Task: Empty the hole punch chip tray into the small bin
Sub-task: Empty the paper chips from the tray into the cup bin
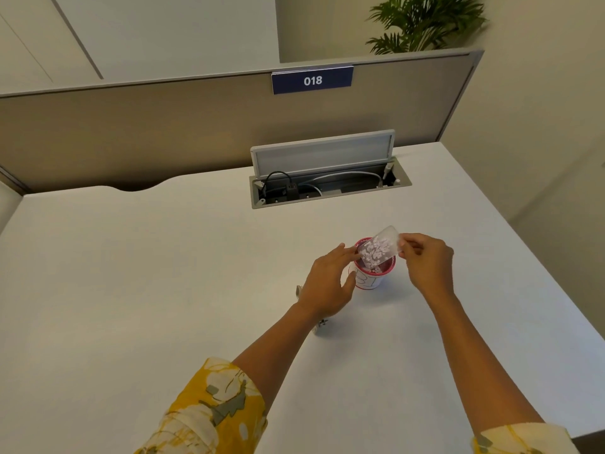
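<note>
A clear plastic chip tray [379, 245] full of small white paper chips is held tilted over a small white bin [373, 279] with a red rim. My right hand [425, 263] pinches the tray's upper right end. My left hand [329, 281] touches the tray's lower left end with its fingertips, beside the bin. Chips lie heaped at the tray's low end above the bin's mouth. The metal hole punch [322, 324] lies on the white desk behind my left wrist, mostly hidden by it.
The white desk [163, 273] has an open cable hatch [327, 188] with wires at the back. A beige partition [163, 132] labelled 018 stands behind it, with a plant [425, 24] beyond. The desk's right edge runs diagonally at the right.
</note>
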`<state>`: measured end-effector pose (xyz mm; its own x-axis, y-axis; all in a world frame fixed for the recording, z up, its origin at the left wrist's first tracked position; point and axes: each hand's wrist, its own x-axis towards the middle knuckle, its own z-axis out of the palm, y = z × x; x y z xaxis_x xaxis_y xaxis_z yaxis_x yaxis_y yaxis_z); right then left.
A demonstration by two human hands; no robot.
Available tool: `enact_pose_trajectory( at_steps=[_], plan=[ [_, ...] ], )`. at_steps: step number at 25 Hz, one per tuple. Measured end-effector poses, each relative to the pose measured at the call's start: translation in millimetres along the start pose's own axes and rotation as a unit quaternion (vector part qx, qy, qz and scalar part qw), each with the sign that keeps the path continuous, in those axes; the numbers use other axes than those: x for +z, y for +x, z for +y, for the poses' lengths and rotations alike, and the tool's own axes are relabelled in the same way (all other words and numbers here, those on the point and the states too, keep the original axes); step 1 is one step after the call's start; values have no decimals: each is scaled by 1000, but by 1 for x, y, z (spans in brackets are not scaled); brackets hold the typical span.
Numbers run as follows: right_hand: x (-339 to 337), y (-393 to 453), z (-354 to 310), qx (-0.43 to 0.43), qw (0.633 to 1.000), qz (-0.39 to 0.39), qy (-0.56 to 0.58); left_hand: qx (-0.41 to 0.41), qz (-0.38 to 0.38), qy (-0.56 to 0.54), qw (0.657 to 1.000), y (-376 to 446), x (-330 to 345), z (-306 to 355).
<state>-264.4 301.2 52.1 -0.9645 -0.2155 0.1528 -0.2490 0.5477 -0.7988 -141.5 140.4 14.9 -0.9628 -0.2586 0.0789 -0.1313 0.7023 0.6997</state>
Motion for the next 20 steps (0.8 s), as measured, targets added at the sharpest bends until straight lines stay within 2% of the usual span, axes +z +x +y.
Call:
enact_pose_trajectory(
  at_steps=[6,13,20],
  plan=[
    [14,-17,7,-105,992,-39,-60,54,-50,87,994,-8,0,-4],
    [13,-31,21,-179,982,-4,-66,59,-79,134,986,-9,-4,-2],
    [12,-41,29,-185,981,16,-63,65,-78,152,983,-9,-1,-5]
  ],
)
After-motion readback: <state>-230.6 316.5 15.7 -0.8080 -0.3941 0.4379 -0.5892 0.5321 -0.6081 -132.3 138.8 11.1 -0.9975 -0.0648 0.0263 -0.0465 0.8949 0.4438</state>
